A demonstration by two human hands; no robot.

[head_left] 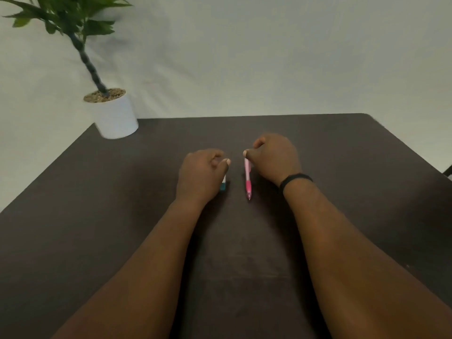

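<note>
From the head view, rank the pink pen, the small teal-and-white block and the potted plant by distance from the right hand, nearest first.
1. Pink pen: pinched at its top end by the right hand.
2. Teal-and-white block: just left of the pen, under the left hand.
3. Potted plant: far left corner of the table.

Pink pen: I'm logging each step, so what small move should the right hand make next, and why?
Probably lift the pen off the table: the right hand already pinches its far end while its tip rests on the tabletop.
</note>
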